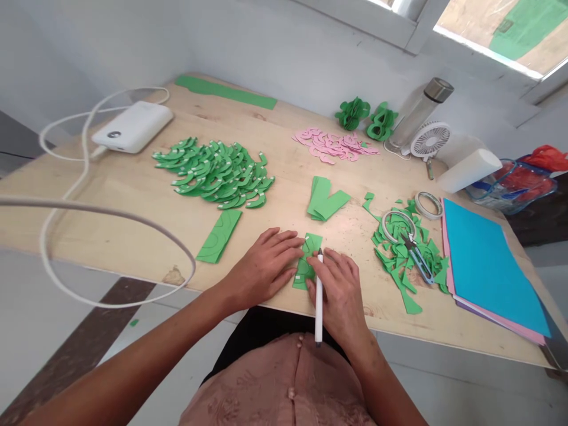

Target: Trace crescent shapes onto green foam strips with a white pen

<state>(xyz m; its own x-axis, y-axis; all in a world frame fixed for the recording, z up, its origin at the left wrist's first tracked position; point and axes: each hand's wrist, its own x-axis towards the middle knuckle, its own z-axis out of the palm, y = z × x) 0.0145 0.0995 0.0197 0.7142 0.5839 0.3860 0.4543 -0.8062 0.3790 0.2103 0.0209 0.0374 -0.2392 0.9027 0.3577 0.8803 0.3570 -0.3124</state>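
A green paper strip (314, 240) lies near the table's front edge, marked with a curved line. On it sits what looks like a curved green cutout with small white patches, partly covered by my fingers. My left hand (273, 263) rests with fingers stretched out, its fingertips at the strip's left edge. In my right hand (341, 290) is a white pen (319, 302), its dark tip pointing away from me; these fingertips touch the strip's right side. Left of my left hand is another green strip (219, 236) with drawn curves. Blank green strips (326, 200) lie beyond my hands.
Curved green cutouts (217, 171) and pink cutouts (332, 145) are heaped farther back. Green scraps (406, 290), blue-handled snips (419, 260) and tape rolls (428, 205) lie right, beside coloured paper (492, 266). A white cable (89, 207) loops from a power bank (133, 126).
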